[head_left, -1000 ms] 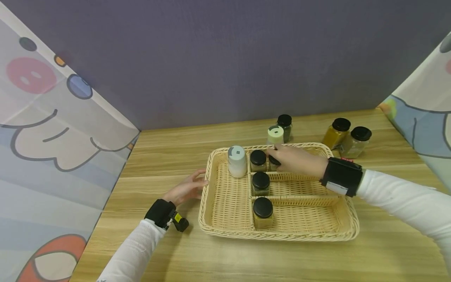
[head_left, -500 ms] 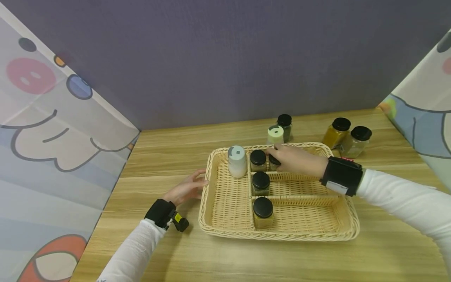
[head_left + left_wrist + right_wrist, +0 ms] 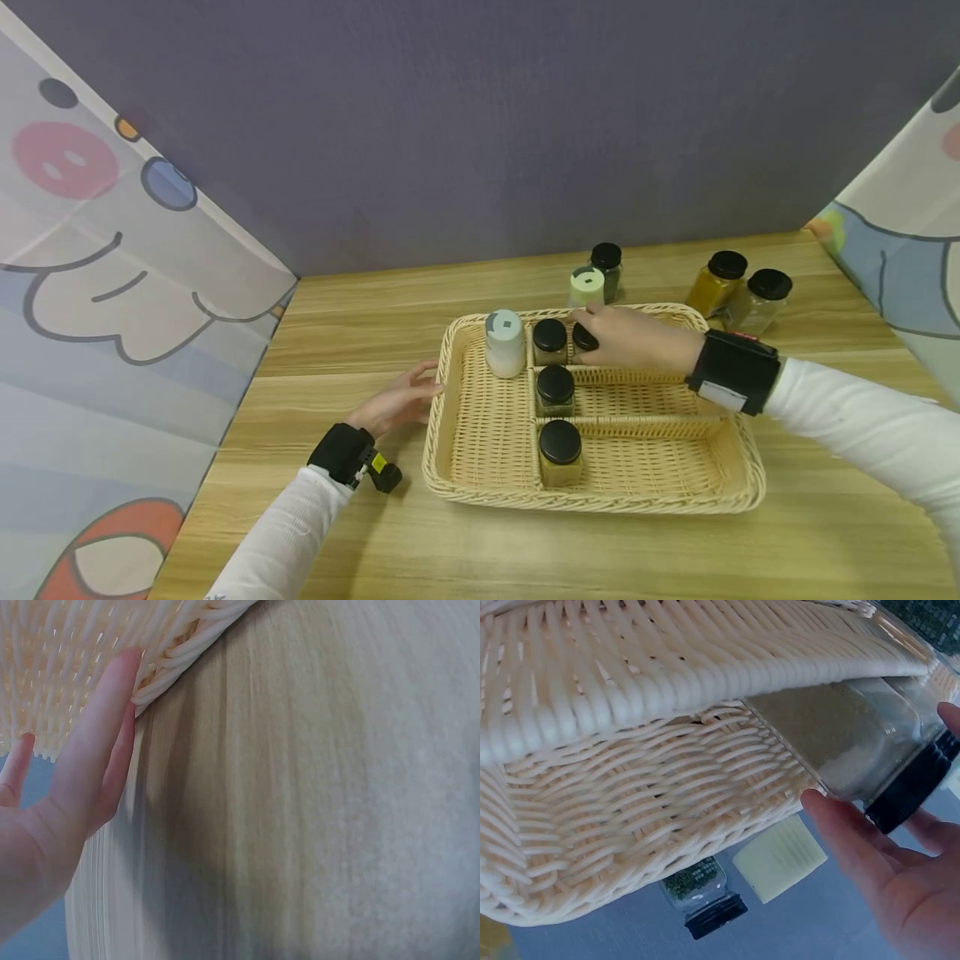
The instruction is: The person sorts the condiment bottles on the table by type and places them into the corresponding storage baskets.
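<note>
In the head view a wicker basket (image 3: 592,502) with compartments stands on the table. My right hand (image 3: 637,337) is over its back row, fingers spread around the black lid of a spice jar (image 3: 584,337). In the right wrist view, this clear jar (image 3: 817,735) holds pale powder; thumb and fingers lie on either side of its lid, apparently loose. Another black-lidded jar (image 3: 550,340) stands just left of it. My left hand (image 3: 397,402) is at the basket's left side; in the left wrist view its straight fingers (image 3: 97,735) rest against the wicker wall.
Inside the basket are a white-capped bottle (image 3: 505,346), a middle-row jar (image 3: 555,390) and a front-row jar (image 3: 560,452). Behind it stand a pale-green-capped container (image 3: 587,286) and a green-filled jar (image 3: 607,268). A yellow jar (image 3: 716,283) and a clear jar (image 3: 759,302) are at back right.
My right hand has shifted slightly right and its fingers have spread, showing more of the jar's lid. The left hand and the basket have stayed in place.
</note>
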Motion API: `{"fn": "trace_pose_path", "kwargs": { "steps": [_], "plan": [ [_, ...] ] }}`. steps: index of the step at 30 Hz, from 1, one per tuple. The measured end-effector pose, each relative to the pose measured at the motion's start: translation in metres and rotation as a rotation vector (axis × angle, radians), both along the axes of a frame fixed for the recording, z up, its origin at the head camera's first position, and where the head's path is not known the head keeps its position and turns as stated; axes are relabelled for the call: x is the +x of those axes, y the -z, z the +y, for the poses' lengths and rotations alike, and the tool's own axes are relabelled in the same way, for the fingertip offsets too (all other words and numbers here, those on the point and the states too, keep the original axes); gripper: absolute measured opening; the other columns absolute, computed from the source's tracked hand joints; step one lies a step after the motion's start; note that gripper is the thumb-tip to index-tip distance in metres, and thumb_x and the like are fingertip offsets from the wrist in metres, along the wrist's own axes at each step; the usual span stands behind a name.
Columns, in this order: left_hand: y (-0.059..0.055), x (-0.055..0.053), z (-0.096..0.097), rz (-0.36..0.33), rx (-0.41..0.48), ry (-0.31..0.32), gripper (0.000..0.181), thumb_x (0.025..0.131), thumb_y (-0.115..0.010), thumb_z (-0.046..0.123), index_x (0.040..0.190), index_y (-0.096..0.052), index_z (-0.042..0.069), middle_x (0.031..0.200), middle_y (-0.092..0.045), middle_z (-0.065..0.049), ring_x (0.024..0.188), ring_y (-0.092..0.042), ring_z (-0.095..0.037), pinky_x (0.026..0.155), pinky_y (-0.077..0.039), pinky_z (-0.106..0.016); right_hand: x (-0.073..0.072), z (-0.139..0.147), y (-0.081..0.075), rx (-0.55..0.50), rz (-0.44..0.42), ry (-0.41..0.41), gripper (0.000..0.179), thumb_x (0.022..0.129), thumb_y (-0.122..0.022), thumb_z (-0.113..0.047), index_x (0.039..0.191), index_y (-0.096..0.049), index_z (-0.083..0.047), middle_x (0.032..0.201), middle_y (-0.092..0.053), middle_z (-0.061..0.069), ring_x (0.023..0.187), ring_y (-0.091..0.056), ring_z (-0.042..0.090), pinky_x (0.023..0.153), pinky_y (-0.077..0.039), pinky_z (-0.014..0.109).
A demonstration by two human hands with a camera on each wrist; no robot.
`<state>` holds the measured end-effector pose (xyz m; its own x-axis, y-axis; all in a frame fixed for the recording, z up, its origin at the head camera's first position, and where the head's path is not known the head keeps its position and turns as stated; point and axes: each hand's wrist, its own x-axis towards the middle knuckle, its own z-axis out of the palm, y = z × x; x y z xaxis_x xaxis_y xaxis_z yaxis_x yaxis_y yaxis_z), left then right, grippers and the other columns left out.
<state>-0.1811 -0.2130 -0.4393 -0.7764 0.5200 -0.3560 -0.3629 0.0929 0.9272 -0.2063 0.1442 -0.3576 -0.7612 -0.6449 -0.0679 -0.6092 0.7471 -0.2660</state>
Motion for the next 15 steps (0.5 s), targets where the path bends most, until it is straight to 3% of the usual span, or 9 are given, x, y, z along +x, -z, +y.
{"fn": "trace_pose_path", "kwargs": {
  "steps": [5, 10, 15],
  "plan": [
    [-0.001, 0.001, -0.001, 0.004, 0.006, 0.006, 0.05, 0.089, -0.048, 0.01, 0.132, -0.024, 0.013, 0.115, -0.05, -0.015, 0.1, -0.052, -0.029, 0.082, -0.047, -0.054, -0.003, -0.001, -0.01, -0.001, -0.001, 0.004, 0.058, 0.079, -0.061, -0.035, 0.123, -0.04, -0.003, 0.119, -0.045, 0.033, 0.064, -0.059, 0.027, 0.058, -0.054, 0.044],
    [0.0, 0.001, -0.001, -0.001, 0.006, 0.0, 0.049, 0.089, -0.047, 0.009, 0.132, -0.024, 0.013, 0.117, -0.048, -0.018, 0.101, -0.051, -0.03, 0.082, -0.047, -0.053, -0.009, -0.002, -0.019, -0.018, -0.006, 0.011, 0.055, 0.083, -0.056, -0.04, 0.122, -0.042, -0.004, 0.12, -0.044, 0.033, 0.09, -0.055, 0.039, 0.073, -0.052, 0.052],
    [0.0, 0.001, -0.001, 0.005, -0.003, 0.0, 0.048, 0.089, -0.047, 0.009, 0.131, -0.025, 0.014, 0.117, -0.048, -0.018, 0.101, -0.051, -0.03, 0.082, -0.047, -0.053, -0.017, -0.002, -0.027, -0.045, -0.009, 0.012, 0.047, 0.087, -0.05, -0.04, 0.116, -0.045, -0.003, 0.115, -0.049, 0.03, 0.094, -0.054, 0.037, 0.076, -0.05, 0.052]
  ]
}}
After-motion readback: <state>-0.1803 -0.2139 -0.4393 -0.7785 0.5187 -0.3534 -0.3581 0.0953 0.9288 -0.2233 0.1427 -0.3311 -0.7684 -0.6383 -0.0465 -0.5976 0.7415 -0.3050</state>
